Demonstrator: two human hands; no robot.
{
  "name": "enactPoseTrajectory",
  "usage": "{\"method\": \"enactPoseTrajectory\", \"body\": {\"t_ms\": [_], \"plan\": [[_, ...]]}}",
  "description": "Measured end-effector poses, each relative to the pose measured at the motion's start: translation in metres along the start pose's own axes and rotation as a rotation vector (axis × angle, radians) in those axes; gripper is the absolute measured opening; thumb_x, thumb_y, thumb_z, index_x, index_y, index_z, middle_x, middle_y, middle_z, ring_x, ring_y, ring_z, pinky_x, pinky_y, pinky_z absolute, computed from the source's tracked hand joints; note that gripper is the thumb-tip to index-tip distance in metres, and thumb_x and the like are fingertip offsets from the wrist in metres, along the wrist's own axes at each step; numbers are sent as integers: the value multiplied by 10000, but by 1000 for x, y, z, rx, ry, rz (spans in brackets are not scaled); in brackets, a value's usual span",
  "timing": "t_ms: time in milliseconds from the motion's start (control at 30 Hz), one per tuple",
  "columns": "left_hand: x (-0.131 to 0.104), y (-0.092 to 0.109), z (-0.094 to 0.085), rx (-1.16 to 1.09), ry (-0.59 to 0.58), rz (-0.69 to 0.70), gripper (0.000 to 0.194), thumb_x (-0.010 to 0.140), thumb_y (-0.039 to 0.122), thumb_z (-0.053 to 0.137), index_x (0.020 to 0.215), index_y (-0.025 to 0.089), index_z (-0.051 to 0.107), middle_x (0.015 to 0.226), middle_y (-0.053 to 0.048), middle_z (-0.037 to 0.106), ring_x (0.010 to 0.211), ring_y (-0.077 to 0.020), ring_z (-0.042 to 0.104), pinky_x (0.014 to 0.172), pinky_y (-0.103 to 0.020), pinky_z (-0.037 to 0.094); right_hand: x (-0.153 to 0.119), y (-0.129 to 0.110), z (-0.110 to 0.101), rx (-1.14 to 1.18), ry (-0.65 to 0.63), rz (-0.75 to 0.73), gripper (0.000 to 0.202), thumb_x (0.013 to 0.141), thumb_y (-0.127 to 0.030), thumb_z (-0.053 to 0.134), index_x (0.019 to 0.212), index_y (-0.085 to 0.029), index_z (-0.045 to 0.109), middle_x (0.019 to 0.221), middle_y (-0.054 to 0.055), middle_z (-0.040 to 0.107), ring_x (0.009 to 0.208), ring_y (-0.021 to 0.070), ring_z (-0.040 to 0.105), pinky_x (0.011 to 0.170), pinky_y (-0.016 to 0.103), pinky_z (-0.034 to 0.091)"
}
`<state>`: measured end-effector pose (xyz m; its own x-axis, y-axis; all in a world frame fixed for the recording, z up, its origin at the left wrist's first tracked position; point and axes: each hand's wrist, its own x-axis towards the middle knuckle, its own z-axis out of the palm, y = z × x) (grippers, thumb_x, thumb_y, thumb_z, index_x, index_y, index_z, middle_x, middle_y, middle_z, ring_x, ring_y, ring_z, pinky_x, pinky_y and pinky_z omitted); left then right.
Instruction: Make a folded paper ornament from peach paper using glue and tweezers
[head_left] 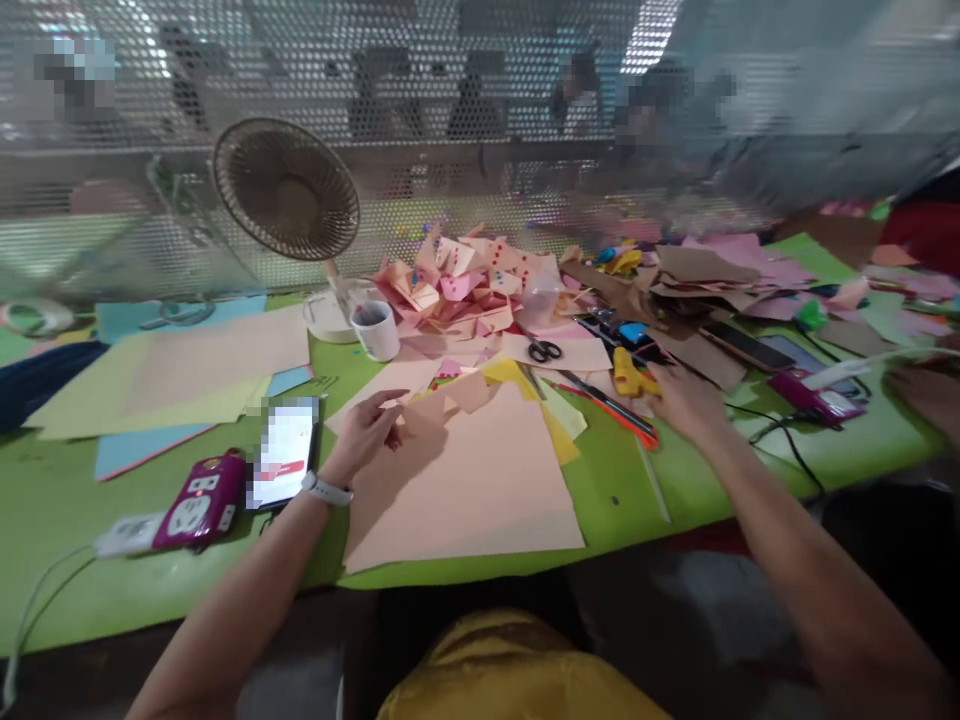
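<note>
- The left hand [366, 432] is lying over the left edge of the peach sheet [480, 490], fingers curving loosely; I cannot tell whether they are pinching the small folded paper [427, 415].
- The peach sheet is lying on the green bench [60, 540], between both hands; it could crease or slide if the left wrist were dragging across it.
- The right hand [679, 395] is touching the yellow glue gun [631, 375], right of the sheet; I cannot tell how firmly its fingers are closing. If the gun is heating, its tip could scorch paper or skin.
- Counted, these are sitting left to right: one magenta power strip [199, 500], one lit phone [289, 450], one fan [289, 190], one white cup [377, 333], one pair of scissors [544, 350], one glue gun, one dark phone [742, 345], one second power strip [817, 400].
</note>
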<state>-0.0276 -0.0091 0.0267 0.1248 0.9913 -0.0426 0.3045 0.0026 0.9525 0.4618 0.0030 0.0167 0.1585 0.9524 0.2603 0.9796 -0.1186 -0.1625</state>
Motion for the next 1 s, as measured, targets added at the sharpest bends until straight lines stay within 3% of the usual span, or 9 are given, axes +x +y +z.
{"method": "enactPoseTrajectory", "body": {"t_ms": [100,233,400,567,767,1000], "plan": [[-1,-1,-3,34,-83,-5,495,808,326,547,1261,132,592,516,12,611,449,-137,573,448,-217,452,-1,10,9,-145,-21,-80,527,742,-81,648,1265,-126,602,1053,260,632,886,302,584,700,410,339],[-1,-6,-4,97,-105,20,404,802,330,569,1163,151,595,549,13,607,452,-135,570,401,-196,409,-1,14,14,-281,9,-140,541,782,-176,649,1313,-121,560,1081,241,591,910,286,540,719,384,344],[5,-16,-7,148,-130,77,255,833,382,579,994,184,566,581,15,625,473,-131,587,438,-203,448,-6,24,13,-428,113,-66,413,836,-251,578,1239,-164,594,1050,150,557,945,270,474,753,355,335],[9,-21,-7,88,-180,86,234,868,416,560,919,190,525,611,8,624,519,-134,608,494,-226,496,-11,41,10,-385,291,-15,401,831,-254,567,1219,-166,614,1030,152,525,970,283,440,759,359,340],[10,-22,-6,98,-180,133,224,875,396,558,937,182,537,639,2,629,537,-129,611,519,-229,496,7,42,5,-258,515,75,460,776,-250,619,1214,-108,621,983,176,515,1002,304,441,788,385,345],[10,-21,-7,133,-167,148,246,872,394,563,971,169,554,646,-6,642,534,-132,603,532,-237,490,14,43,-9,-140,484,127,457,717,-200,694,1156,-75,670,959,201,556,1028,297,481,793,406,369]]}}
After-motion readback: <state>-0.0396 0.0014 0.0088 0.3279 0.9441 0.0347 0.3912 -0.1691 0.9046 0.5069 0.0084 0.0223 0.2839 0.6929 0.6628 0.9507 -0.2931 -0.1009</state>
